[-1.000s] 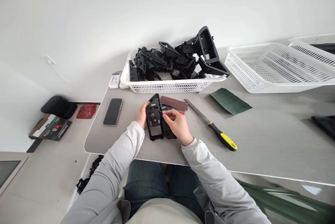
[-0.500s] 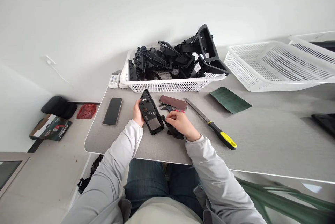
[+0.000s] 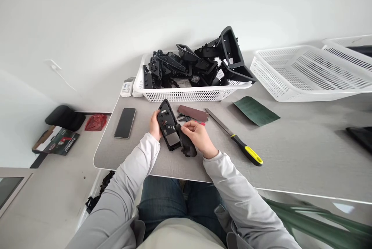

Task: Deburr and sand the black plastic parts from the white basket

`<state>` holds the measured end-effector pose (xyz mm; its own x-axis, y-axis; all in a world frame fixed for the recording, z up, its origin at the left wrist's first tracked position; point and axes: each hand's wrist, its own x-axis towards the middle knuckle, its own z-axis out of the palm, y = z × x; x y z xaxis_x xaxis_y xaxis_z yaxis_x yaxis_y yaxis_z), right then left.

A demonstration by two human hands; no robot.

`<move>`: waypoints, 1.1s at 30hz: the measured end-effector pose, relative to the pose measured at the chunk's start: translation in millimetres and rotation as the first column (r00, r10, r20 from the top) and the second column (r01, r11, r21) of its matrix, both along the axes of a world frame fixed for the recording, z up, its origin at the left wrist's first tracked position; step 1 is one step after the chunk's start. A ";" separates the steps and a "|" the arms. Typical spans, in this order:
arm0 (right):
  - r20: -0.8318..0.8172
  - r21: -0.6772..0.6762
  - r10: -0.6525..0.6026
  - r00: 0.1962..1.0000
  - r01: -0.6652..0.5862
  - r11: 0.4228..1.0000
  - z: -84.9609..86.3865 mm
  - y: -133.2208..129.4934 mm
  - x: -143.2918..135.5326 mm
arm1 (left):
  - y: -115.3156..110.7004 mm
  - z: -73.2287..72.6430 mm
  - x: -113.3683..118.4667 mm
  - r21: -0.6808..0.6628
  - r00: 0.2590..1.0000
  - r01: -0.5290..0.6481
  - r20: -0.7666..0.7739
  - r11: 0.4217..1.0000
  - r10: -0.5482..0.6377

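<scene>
My left hand (image 3: 155,126) grips a long black plastic housing (image 3: 169,127) by its left edge, tilted over the table. Pinched in the fingers of my right hand (image 3: 199,136) is a smaller dark piece (image 3: 187,144), which hangs against the housing's right side. Behind my right hand lie a brown-red strip (image 3: 193,113) and a black tool (image 3: 183,118), partly hidden. A file (image 3: 247,150) with a black and yellow handle rests to the right, and a dark green sheet (image 3: 256,111) lies beyond it.
A white basket (image 3: 186,95) full of black plastic parts stands behind my hands. Further right is another white basket (image 3: 290,95). At the left are a phone (image 3: 125,123) and a small white box (image 3: 127,88). The table's front edge runs close to my lap.
My right hand has moved slightly left with the dark piece, bringing it up against the housing. The housing has shifted a little to the right and turned.
</scene>
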<state>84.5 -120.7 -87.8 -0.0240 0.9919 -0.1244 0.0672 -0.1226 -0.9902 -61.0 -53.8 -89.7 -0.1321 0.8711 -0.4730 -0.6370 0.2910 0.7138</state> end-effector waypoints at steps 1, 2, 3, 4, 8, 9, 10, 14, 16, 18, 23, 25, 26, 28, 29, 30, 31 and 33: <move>0.042 0.000 0.035 0.998 -0.036 0.999 -0.2 -0.4 -0.5 | 0.3 -0.2 -0.3 0.010 1.000 -0.004 -0.004 1.000 0.004; 0.093 0.008 0.062 0.994 -0.063 0.998 -0.4 -0.9 -1.1 | 0.6 -0.5 -0.7 0.022 1.000 -0.008 -0.005 1.000 0.009; 0.147 0.022 0.072 0.987 -0.076 0.997 -0.5 -1.5 -1.9 | 1.1 -0.8 -1.0 0.032 1.000 -0.013 -0.005 0.999 0.013; 0.198 0.039 0.067 0.978 -0.076 0.996 -0.5 -2.0 -2.7 | 1.6 -0.8 -1.3 0.038 1.000 -0.018 -0.004 0.999 0.018; 0.368 0.044 0.094 0.925 -0.118 0.992 -0.7 -2.8 -4.0 | 2.1 1.4 -1.2 0.033 0.998 -0.059 -0.004 0.998 0.059; 0.400 0.023 0.114 0.910 -0.135 0.991 -0.9 -2.4 -3.4 | 1.9 2.4 -1.0 0.027 0.998 -0.064 -0.001 0.998 0.064; 0.427 0.003 0.124 0.896 -0.139 0.990 -1.3 -1.7 -2.3 | 1.6 3.4 -1.0 0.019 0.998 -0.065 0.003 0.998 0.065; 0.513 -0.046 0.089 0.854 -0.076 0.996 -3.2 2.7 6.7 | 1.0 6.4 -3.3 -0.002 0.998 -0.059 0.022 0.998 0.059; 0.541 -0.014 0.014 0.841 -0.008 1.000 -3.1 4.4 10.8 | 1.3 7.2 -5.0 -0.012 0.998 -0.056 0.039 0.998 0.057; 0.488 0.047 -0.065 0.870 0.048 0.998 -2.4 4.7 11.3 | 1.8 7.3 -5.8 -0.020 0.997 -0.049 0.050 0.999 0.050; 0.270 0.157 0.005 0.963 -0.049 0.986 -5.3 2.2 2.9 | 2.1 4.4 -3.0 -0.018 0.999 -0.041 0.026 0.999 0.041; 0.365 0.134 0.055 0.929 -0.111 0.985 -8.5 2.6 3.4 | 1.7 3.7 -2.5 -0.014 0.999 -0.033 0.003 0.999 0.033; 0.414 0.101 0.080 0.907 -0.134 0.986 -9.8 3.2 5.1 | 1.6 4.0 -2.8 -0.014 1.000 -0.026 0.001 1.000 0.026; 0.465 0.039 0.103 0.879 -0.136 0.990 -10.5 4.3 9.3 | 1.8 5.5 -4.0 -0.019 1.000 -0.023 0.021 1.000 0.024; 0.461 0.030 0.086 0.883 -0.113 0.993 -10.0 4.5 10.9 | 2.1 6.6 -4.8 -0.022 0.999 -0.031 0.040 0.999 0.031; 0.433 0.035 0.063 0.899 -0.086 0.996 -8.9 4.4 11.8 | 2.5 7.6 -5.4 -0.024 0.997 -0.044 0.060 0.999 0.046; 0.384 0.047 0.047 0.922 -0.070 0.996 -7.5 3.9 12.0 | 2.9 8.3 -5.9 -0.028 0.995 -0.062 0.074 0.998 0.064; 0.273 0.076 0.074 0.959 -0.098 0.992 -5.2 2.6 10.5 | 3.7 8.7 -6.1 -0.031 0.992 -0.095 0.079 0.995 0.097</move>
<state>95.0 -118.1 -93.0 -0.0870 0.9949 -0.0504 0.3396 -0.0179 -0.9404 -67.0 -50.1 -80.9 -0.1749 0.8428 -0.5090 -0.7177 0.2448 0.6519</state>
